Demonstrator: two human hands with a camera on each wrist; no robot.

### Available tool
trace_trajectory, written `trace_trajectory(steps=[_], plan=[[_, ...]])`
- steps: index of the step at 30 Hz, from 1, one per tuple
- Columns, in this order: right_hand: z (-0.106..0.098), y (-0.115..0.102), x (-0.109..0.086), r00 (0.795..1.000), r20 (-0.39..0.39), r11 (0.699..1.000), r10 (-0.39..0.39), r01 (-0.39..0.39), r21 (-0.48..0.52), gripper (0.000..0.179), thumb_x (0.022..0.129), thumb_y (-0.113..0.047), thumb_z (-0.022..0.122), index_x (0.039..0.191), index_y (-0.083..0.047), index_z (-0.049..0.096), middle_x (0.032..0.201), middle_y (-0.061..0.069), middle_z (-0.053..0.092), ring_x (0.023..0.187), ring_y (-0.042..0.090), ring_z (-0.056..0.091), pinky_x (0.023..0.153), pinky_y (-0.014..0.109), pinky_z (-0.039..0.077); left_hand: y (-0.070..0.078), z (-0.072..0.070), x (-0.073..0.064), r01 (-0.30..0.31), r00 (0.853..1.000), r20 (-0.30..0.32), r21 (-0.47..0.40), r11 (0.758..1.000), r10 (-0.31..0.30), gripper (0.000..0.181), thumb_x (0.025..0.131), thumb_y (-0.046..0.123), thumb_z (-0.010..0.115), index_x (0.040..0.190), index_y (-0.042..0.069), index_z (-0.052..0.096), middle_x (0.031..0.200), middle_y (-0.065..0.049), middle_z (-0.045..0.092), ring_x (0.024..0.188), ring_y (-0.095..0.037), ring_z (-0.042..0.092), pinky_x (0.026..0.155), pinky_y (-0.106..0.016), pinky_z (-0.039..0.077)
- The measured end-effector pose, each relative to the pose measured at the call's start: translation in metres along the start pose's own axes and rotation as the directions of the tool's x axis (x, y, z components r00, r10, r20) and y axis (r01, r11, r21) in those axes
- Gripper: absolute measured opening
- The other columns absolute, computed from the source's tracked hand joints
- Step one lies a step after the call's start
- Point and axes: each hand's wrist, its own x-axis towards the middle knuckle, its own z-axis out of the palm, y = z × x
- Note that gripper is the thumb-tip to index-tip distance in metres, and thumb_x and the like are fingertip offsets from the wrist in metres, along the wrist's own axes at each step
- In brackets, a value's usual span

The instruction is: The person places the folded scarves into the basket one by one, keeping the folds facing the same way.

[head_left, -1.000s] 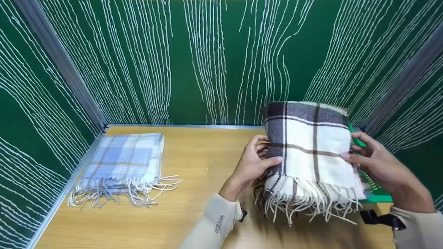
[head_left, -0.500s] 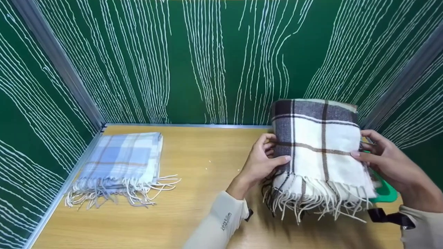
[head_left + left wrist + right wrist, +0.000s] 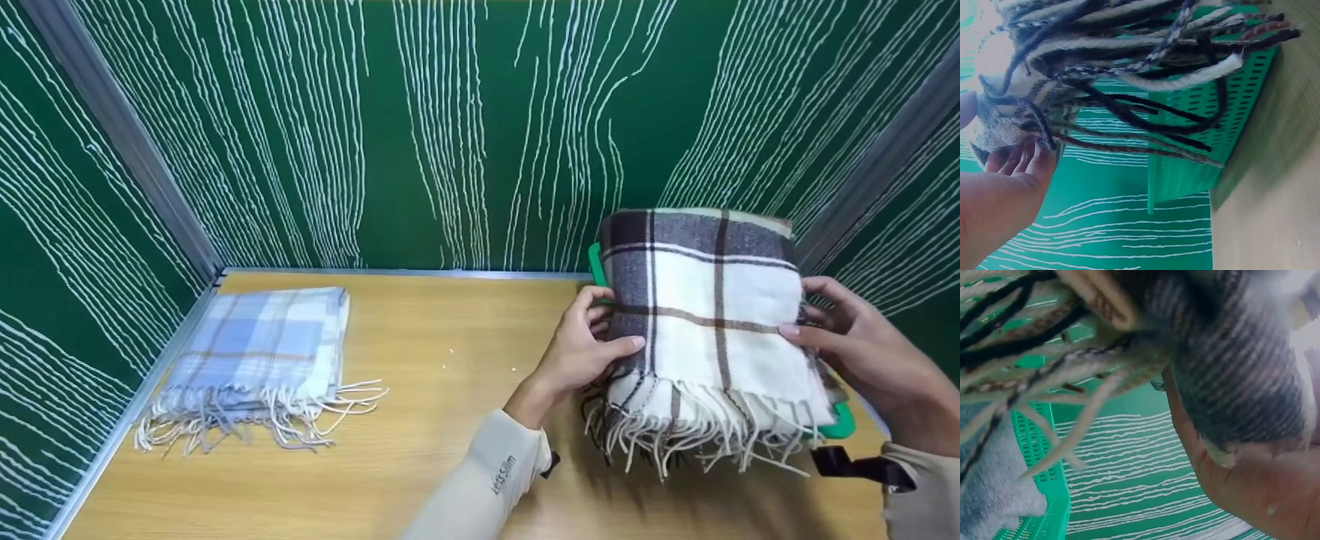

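A folded plaid scarf (image 3: 697, 307), white with dark grey-brown bands, is held up off the table at the right in the head view. My left hand (image 3: 576, 356) grips its left edge, thumb on the front and fingers behind. At the opposite edge my right hand (image 3: 862, 341) holds it the same way. Fringe hangs from the bottom of the scarf. Beneath and behind is a green perforated basket (image 3: 1202, 140), mostly hidden by the scarf in the head view. In the right wrist view a greyish cloth (image 3: 994, 489) shows at the basket, below the fringe.
A folded light-blue plaid scarf (image 3: 255, 352) with white fringe lies at the left of the wooden table (image 3: 420, 450). Tiny white bits sit mid-table. Green walls (image 3: 427, 135) with white wavy lines stand behind and at the sides.
Both hands have moved right, carrying the plaid scarf with them, and it has risen slightly. A corner of the green basket now shows at the scarf's left. The blue scarf stays put.
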Motion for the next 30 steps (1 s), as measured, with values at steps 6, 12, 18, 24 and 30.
trace_trajectory(steps=[6, 12, 18, 24, 30], plan=[[-0.009, 0.002, -0.001, 1.0, 0.008, 0.999, -0.001, 0.001, 0.052, 0.048, 0.105, 0.006, 0.057, 0.137, -0.029, 0.048, 0.108, -0.008, 0.072, 0.083, 0.016, 0.073, 0.064, 0.03, 0.06, -0.003, 0.008, 0.003, 0.011, 1.0, 0.018, 0.026, 1.0, -0.011, 0.058, 0.089, -0.004, 0.074, 0.14, 0.007, 0.048, 0.136, -0.015, 0.066, 0.12, -0.018, 0.065, 0.101, -0.031, 0.053], [-0.018, 0.005, 0.003, 1.0, -0.015, 0.999, 0.0, -0.001, -0.033, 0.049, 0.105, 0.002, 0.06, 0.138, -0.031, 0.047, 0.107, -0.01, 0.073, 0.077, 0.019, 0.074, 0.058, 0.034, 0.061, -0.008, 0.016, 0.007, 0.006, 1.0, 0.017, 0.022, 1.0, -0.007, 0.062, 0.084, -0.01, 0.072, 0.138, 0.008, 0.049, 0.139, -0.015, 0.064, 0.123, -0.017, 0.061, 0.098, -0.03, 0.053], [-0.022, 0.005, 0.009, 0.998, -0.055, 0.997, 0.007, -0.011, -0.076, 0.047, 0.104, -0.001, 0.063, 0.136, -0.033, 0.047, 0.107, -0.015, 0.073, 0.079, 0.016, 0.075, 0.06, 0.032, 0.061, -0.013, 0.025, 0.014, 0.009, 1.0, 0.006, 0.011, 1.0, -0.009, 0.066, 0.083, -0.018, 0.067, 0.139, 0.009, 0.047, 0.141, -0.016, 0.062, 0.125, -0.019, 0.061, 0.099, -0.03, 0.053], [-0.02, 0.023, 0.028, 0.993, -0.107, 0.945, -0.058, 0.02, -0.326, 0.048, 0.103, -0.006, 0.066, 0.145, -0.021, 0.048, 0.119, -0.005, 0.068, 0.091, 0.002, 0.066, 0.068, 0.028, 0.059, -0.021, 0.038, 0.022, 0.217, 0.976, -0.084, 0.219, 0.951, -0.203, 0.066, 0.089, -0.012, 0.068, 0.145, 0.014, 0.047, 0.151, -0.011, 0.055, 0.137, -0.021, 0.054, 0.112, -0.031, 0.044], [-0.005, 0.052, 0.04, 0.999, 0.042, 0.834, -0.033, 0.051, -0.55, 0.062, 0.101, 0.001, 0.064, 0.154, 0.012, 0.033, 0.146, 0.044, 0.044, 0.128, 0.058, 0.053, 0.1, 0.065, 0.052, -0.028, 0.044, 0.016, 0.336, 0.942, -0.11, 0.297, 0.894, -0.318, 0.064, 0.092, -0.004, 0.07, 0.15, 0.018, 0.055, 0.153, -0.003, 0.051, 0.113, -0.012, 0.056, 0.095, -0.026, 0.048]])
